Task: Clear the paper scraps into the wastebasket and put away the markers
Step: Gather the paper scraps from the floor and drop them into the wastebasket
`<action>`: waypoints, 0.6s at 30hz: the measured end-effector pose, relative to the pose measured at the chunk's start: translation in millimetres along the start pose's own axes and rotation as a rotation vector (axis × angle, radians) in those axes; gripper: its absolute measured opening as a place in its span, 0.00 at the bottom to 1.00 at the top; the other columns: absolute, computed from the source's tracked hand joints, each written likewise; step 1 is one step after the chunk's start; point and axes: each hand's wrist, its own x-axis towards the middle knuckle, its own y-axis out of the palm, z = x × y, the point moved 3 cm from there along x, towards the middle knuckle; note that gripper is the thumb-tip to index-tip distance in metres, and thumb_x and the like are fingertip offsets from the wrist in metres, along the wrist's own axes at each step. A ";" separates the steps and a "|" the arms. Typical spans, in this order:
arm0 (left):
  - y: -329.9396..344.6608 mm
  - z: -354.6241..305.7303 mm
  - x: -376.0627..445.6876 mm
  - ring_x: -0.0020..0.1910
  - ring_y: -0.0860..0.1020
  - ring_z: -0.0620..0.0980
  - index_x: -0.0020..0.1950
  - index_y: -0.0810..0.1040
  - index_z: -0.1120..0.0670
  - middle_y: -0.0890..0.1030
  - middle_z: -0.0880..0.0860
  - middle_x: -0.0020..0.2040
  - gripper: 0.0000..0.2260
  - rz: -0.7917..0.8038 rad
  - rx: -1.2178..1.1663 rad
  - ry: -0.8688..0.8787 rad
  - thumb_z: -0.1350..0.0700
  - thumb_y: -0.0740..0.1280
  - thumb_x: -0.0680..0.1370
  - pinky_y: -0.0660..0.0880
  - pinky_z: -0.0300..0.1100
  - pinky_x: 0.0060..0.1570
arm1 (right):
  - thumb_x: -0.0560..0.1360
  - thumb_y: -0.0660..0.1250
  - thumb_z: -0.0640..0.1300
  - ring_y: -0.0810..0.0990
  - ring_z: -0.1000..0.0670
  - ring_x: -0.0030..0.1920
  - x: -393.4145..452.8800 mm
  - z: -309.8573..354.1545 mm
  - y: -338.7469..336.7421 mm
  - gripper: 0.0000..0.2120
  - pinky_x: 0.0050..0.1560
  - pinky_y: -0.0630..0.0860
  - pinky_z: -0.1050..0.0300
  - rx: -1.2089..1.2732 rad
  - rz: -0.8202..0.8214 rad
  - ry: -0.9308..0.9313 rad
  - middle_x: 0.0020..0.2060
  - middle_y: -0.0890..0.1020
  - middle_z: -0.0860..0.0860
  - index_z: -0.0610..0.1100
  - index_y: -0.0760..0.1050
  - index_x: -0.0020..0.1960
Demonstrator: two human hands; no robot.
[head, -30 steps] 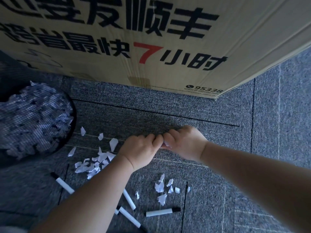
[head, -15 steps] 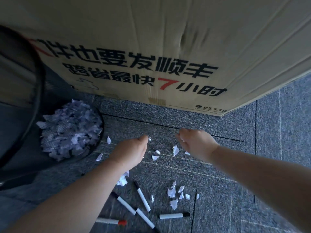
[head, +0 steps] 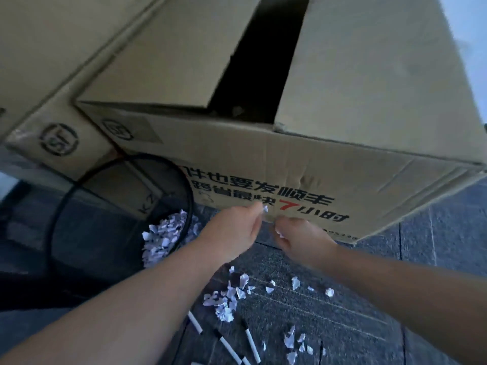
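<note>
My left hand (head: 234,230) is raised above the carpet, its fingertips pinching a small white paper scrap (head: 265,208). Just to its right, my right hand (head: 297,239) is curled around white scraps that show at its fingers. Both hands hover in front of the printed cardboard box, to the right of the black mesh wastebasket (head: 187,206), which holds a heap of torn paper (head: 164,237). More paper scraps (head: 226,299) lie scattered on the carpet below my arms. Several white markers (head: 250,343) with black caps lie near the bottom edge.
A large cardboard box (head: 303,167) with black and red print stands close behind my hands, its top flaps partly open. A second cardboard box (head: 52,122) stands behind the wastebasket at the left. Grey carpet tiles (head: 434,246) cover the floor.
Both hands have lifted off the carpet with scraps and come together again. The view has tilted up, showing the box top and the wastebasket's rim.
</note>
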 end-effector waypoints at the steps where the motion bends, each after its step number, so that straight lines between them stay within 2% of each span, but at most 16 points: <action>1: -16.6 -0.8 -2.7 0.24 0.65 0.54 0.42 0.59 0.55 0.64 0.52 0.25 0.09 -0.036 -0.003 0.011 0.56 0.55 0.80 0.59 0.46 0.27 | 0.80 0.56 0.45 0.71 0.47 0.33 3.8 9.7 -12.1 0.08 0.34 0.69 0.56 -0.003 0.012 -0.009 0.34 0.71 0.49 0.43 0.66 0.44; 7: -90.7 21.6 -35.3 0.26 0.67 0.57 0.41 0.58 0.55 0.65 0.52 0.26 0.10 -0.209 0.029 -0.054 0.56 0.54 0.80 0.60 0.47 0.28 | 0.80 0.55 0.47 0.65 0.48 0.28 28.0 82.7 -59.7 0.11 0.31 0.63 0.55 -0.044 -0.069 -0.151 0.28 0.64 0.53 0.45 0.61 0.42; 12: -105.4 72.7 -75.4 0.27 0.69 0.60 0.40 0.60 0.56 0.65 0.51 0.25 0.10 -0.333 0.017 -0.184 0.56 0.55 0.80 0.60 0.48 0.28 | 0.80 0.55 0.47 0.64 0.46 0.27 55.6 147.1 -63.3 0.12 0.31 0.59 0.54 0.014 -0.132 -0.252 0.27 0.64 0.52 0.42 0.61 0.41; 14: -101.3 95.3 -90.1 0.26 0.69 0.59 0.41 0.61 0.56 0.67 0.51 0.25 0.09 -0.346 -0.002 -0.254 0.56 0.55 0.80 0.61 0.47 0.27 | 0.80 0.56 0.47 0.66 0.45 0.29 70.0 166.3 -57.9 0.13 0.31 0.61 0.54 0.042 -0.163 -0.280 0.26 0.64 0.52 0.42 0.61 0.40; 18: -91.0 130.2 -109.6 0.24 0.66 0.51 0.41 0.62 0.57 0.67 0.52 0.25 0.09 -0.366 -0.029 -0.353 0.56 0.55 0.80 0.55 0.45 0.24 | 0.80 0.57 0.46 0.66 0.44 0.29 99.3 193.9 -43.3 0.13 0.30 0.60 0.54 0.050 -0.196 -0.321 0.25 0.63 0.52 0.41 0.61 0.39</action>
